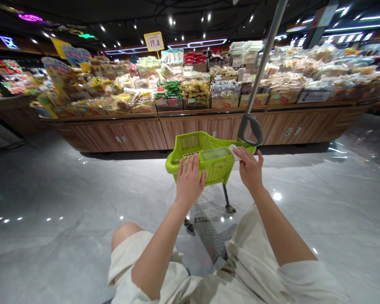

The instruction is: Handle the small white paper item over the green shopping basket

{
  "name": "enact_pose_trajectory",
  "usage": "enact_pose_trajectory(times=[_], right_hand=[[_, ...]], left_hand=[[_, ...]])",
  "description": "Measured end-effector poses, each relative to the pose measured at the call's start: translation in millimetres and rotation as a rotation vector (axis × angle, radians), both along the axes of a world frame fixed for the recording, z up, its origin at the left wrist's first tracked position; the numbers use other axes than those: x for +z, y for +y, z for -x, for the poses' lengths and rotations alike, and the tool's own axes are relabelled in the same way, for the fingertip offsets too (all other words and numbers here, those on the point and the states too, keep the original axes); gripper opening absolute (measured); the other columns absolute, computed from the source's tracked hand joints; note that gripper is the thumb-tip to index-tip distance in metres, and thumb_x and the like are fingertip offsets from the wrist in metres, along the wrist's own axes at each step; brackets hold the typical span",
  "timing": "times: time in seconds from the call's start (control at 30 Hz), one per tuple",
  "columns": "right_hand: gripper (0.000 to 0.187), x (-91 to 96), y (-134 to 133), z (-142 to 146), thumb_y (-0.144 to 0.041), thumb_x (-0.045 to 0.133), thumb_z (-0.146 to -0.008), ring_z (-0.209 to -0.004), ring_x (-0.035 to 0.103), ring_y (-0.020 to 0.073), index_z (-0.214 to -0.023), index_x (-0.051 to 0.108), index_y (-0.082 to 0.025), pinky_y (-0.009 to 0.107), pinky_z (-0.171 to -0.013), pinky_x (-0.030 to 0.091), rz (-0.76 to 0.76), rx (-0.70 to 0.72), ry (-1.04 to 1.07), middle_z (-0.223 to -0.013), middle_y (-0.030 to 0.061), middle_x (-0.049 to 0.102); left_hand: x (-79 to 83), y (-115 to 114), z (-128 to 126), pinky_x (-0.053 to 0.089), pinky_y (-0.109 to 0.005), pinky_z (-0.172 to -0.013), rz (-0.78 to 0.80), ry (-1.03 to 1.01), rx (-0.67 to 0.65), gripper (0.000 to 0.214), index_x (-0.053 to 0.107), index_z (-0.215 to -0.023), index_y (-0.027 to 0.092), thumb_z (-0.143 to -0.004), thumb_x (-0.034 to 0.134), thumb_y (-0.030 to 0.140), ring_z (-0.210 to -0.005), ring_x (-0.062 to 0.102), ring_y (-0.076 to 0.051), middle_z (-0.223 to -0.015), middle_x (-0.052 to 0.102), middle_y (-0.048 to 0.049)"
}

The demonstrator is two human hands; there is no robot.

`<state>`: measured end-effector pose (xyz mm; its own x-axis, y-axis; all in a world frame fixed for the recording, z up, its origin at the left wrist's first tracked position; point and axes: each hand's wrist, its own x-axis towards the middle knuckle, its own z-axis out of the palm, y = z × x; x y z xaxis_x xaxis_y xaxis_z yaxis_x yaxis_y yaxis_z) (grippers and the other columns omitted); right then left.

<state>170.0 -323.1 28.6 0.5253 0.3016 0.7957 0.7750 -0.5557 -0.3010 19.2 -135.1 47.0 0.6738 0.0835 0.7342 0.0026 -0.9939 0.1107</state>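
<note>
Logged from the head view: my left hand (190, 180) is open, fingers slightly spread and palm down, its fingertips resting at the near rim of a lime-green plastic shopping basket (205, 145). My right hand (251, 169) is nearly closed, thumb and fingers pinching one white wipe (235, 152), whose far end lies against the basket's right rim. One flat translucent pack (214, 153) sits in the basket, just beyond my left fingertips; I cannot tell whether they touch it. The basket stands on the grey polished floor (82, 202) in front of me, between my hands, with two casters (229, 208) in view and one grey pole with a loop handle (253, 128) rising at its right corner. Open floor surrounds it on both sides and runs ahead to one wood-panelled display counter (190, 126) stacked with packaged snacks (193, 84).
</note>
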Motion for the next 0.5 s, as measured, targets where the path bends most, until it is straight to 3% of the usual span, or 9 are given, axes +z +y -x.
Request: enact_pose_trajectory(times=[0.2, 0.5], right_hand=[[0.045, 2.9, -1, -13, -0.012, 0.039, -0.090, -0.124, 0.058, 0.0159, -0.124, 0.063, -0.028, 0.042, -0.117, 0.013, 0.022, -0.045, 0.010, -0.131, 0.0013, 0.065], [0.045, 2.6, -8, -16, -0.012, 0.039, -0.089, -0.123, 0.059, 0.0164, -0.124, 0.063, -0.028, 0.042, -0.115, 0.016, 0.015, -0.095, -0.005, -0.129, 0.0019, 0.066]], left_hand=[[-11.6, 19, -22, 0.029, -0.048, -0.116, -0.033, -0.015, -0.084, 0.049, 0.041, -0.148, 0.017, -0.102, 0.044, 0.034, -0.125, 0.052, -0.028, -0.141, 0.055, -0.0129], [-12.2, 27, -38, 0.029, -0.047, -0.115, -0.020, -0.010, -0.189, 0.046, 0.043, -0.146, 0.019, -0.102, 0.045, 0.032, -0.126, 0.052, -0.026, -0.142, 0.054, -0.0131]])
